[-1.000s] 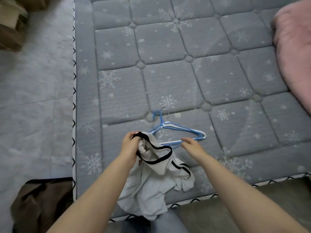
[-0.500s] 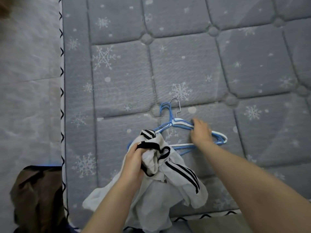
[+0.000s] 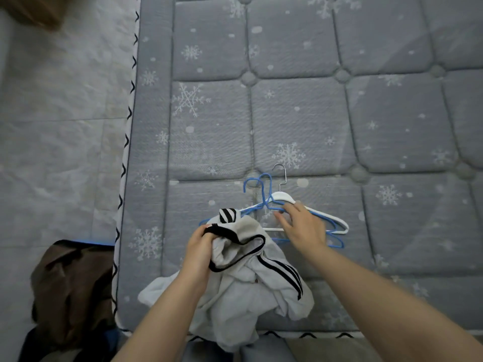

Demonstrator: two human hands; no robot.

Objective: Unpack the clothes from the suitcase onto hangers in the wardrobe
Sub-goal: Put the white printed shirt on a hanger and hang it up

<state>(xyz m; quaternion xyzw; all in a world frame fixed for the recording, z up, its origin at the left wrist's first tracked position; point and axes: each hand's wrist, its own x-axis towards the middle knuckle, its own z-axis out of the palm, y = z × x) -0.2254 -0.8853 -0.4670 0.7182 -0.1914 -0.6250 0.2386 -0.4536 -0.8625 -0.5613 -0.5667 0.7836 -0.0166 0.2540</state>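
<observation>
A white garment with black stripes and a black-edged collar [image 3: 243, 280] lies bunched at the near edge of the mattress. My left hand [image 3: 200, 250] grips it at the black collar. Just beyond it lies a small pile of hangers [image 3: 273, 202], blue wire ones and a white one with a metal hook. My right hand [image 3: 300, 226] rests on that pile, fingers reaching onto the blue hanger's neck; whether the fingers close around it is not plain.
The grey quilted mattress [image 3: 300, 113] with snowflake print fills most of the view. Pale floor tiles [image 3: 57, 126] run along its left side. A brown and black cloth heap [image 3: 70, 291] lies on the floor at the lower left.
My right hand moved from beside the garment up onto the hanger pile. My left hand kept its grip on the collar and lifted the garment slightly. The view tilted down and closer.
</observation>
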